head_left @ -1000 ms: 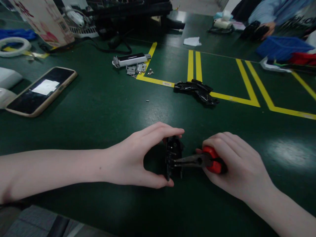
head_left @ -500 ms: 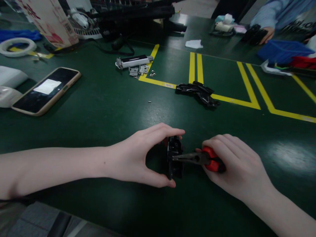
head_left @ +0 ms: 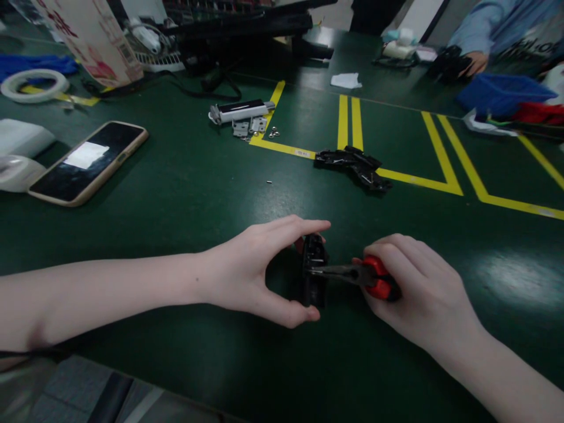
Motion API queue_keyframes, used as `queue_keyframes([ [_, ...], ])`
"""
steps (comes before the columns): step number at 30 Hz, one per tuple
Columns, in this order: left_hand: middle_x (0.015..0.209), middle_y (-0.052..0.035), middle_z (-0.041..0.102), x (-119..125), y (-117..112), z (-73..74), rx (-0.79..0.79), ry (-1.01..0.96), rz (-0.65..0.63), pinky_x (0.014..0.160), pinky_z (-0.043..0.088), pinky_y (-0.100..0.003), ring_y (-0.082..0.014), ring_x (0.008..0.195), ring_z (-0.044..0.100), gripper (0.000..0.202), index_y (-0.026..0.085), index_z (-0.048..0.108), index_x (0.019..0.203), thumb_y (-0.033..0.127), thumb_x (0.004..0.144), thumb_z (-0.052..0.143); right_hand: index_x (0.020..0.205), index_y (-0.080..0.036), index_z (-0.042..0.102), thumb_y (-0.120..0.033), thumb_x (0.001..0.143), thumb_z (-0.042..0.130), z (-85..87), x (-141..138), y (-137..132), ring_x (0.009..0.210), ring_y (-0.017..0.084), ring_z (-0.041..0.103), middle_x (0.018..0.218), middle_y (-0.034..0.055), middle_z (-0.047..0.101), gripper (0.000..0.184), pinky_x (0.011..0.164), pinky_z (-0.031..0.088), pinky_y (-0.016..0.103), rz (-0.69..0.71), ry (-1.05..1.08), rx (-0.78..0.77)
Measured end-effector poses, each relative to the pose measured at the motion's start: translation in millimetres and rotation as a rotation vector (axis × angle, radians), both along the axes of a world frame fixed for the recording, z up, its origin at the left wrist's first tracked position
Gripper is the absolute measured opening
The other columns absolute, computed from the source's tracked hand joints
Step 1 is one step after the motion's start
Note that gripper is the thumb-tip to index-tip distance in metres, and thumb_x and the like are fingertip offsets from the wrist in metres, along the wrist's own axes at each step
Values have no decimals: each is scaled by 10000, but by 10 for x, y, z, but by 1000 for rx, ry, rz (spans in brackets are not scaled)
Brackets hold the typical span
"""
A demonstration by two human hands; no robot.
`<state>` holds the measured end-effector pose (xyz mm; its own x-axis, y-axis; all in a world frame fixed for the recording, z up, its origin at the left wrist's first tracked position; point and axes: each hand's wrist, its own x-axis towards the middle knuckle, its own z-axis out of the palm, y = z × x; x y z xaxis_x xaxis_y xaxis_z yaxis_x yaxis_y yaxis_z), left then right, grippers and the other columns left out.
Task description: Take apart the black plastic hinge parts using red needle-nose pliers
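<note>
My left hand [head_left: 259, 270] grips a small black plastic part [head_left: 315, 288] by its two ends, between the thumb and the fingers. Wrapped round the red handles of needle-nose pliers [head_left: 376, 277] is my right hand [head_left: 418, 288]. The jaws of the pliers point left and their tips touch the middle of the black part. Whether a small pin is between the tips cannot be made out. Farther off, a tiny metal pin [head_left: 269, 182] lies on the green table [head_left: 185, 194]. Beyond it is a heap of similar black parts [head_left: 352, 165].
A phone [head_left: 90, 161] lies at the left, near a tape roll [head_left: 34, 85]. A white-and-black device [head_left: 241, 110], metal brackets [head_left: 250, 127] and small nuts [head_left: 274, 133] sit at the back. Yellow tape marks cross the table. Another person's sleeve [head_left: 489, 29] and a blue bin [head_left: 504, 93] are far right.
Both hands, with the black part and the pliers, have shifted slightly up in the view. The plier tips still touch the part.
</note>
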<state>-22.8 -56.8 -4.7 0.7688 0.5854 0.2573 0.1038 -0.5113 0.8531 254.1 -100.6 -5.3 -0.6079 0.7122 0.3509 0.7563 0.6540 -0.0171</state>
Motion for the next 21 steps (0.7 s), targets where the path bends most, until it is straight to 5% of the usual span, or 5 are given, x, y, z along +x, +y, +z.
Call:
queue_keyframes([
  [14,1334,-149,660,0,-10,-25,109,-115,2,987,564,-360,-258,1171,658,815,139,435,1502,232,772,784,957,-230,510,-155,857,541,-25,-20,21,744,208,594,860,51,615,129,604,477,347,-11,89,-154],
  [21,1393,-151,606,1,15,-49,82,-73,-25,1013,562,-392,-279,1234,618,814,170,431,1496,311,795,820,934,-219,507,-172,842,541,-37,-10,49,702,192,566,816,44,600,109,574,448,314,13,63,-117],
])
